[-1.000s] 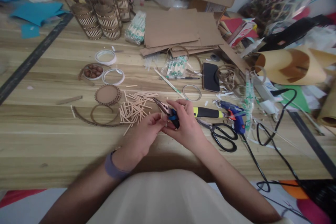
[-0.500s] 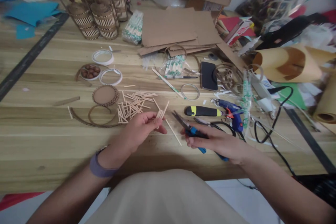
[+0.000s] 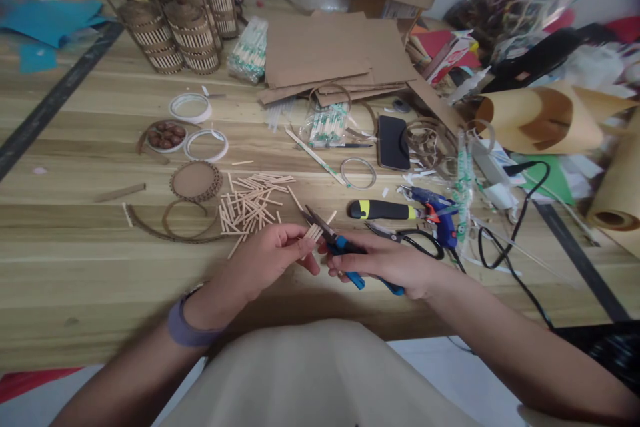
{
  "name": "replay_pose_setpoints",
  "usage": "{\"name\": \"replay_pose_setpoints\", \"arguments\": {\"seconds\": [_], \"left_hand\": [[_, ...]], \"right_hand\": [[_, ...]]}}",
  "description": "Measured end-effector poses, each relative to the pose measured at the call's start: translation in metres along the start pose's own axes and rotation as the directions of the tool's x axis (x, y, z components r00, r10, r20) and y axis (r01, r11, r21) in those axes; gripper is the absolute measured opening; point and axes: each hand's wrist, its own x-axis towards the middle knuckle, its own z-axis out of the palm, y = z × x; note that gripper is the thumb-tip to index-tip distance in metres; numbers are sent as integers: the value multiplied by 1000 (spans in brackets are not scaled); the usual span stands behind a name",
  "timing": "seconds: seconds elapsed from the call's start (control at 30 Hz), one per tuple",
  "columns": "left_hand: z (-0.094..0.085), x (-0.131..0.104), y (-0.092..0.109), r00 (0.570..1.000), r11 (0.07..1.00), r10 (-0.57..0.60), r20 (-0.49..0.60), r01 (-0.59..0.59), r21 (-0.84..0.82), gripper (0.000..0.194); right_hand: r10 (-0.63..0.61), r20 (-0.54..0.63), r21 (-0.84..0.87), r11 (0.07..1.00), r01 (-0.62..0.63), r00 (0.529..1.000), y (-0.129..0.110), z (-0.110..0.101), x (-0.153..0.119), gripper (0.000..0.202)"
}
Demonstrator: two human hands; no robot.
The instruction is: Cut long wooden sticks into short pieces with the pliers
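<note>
My left hand (image 3: 275, 253) is closed, pinching several thin wooden sticks (image 3: 315, 230) between thumb and fingers. Blue-handled shears (image 3: 343, 243) are gripped in my right hand (image 3: 383, 261). Their dark pointed blades are at the sticks, close to my left fingertips; whether they are fully closed I cannot tell. Just beyond my left hand lies a loose pile of short wooden sticks (image 3: 253, 201). A round cardboard disc with a corrugated rim (image 3: 196, 181) sits left of the pile, and a curved strip of brown cardboard (image 3: 167, 232) is below it.
Black-handled scissors (image 3: 417, 240), a yellow-and-black cutter (image 3: 383, 209) and a blue glue gun (image 3: 435, 210) lie to the right. Farther back are a phone (image 3: 393, 142), tape rolls (image 3: 190, 107), cardboard sheets (image 3: 325, 47) and stick-covered lanterns (image 3: 193, 40).
My right hand has moved left, bringing the shears from beside the sticks to across them. A long stick that hung below my left hand no longer shows there.
</note>
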Motion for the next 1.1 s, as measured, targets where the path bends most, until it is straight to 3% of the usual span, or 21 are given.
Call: {"name": "replay_pose_setpoints", "arguments": {"seconds": [0.3, 0.67, 0.9, 1.1], "left_hand": [[1, 3, -1, 1000, 1000, -8, 8, 8, -21, 35], [3, 2, 5, 1000, 996, -8, 21, 10, -92, 35], [5, 2, 7, 999, 993, -18, 28, 21, -120, 36], [4, 2, 6, 1000, 992, -14, 20, 16, -129, 37]], "right_hand": [[18, 2, -65, 998, -18, 1000, 7, -1, 4, 33], [-91, 59, -182, 978, 100, 994, 4, 1, 5, 27], [-92, 67, -86, 991, 98, 993, 7, 0, 5, 27], [-85, 6, -52, 995, 85, 996, 12, 4, 8, 17]]}}
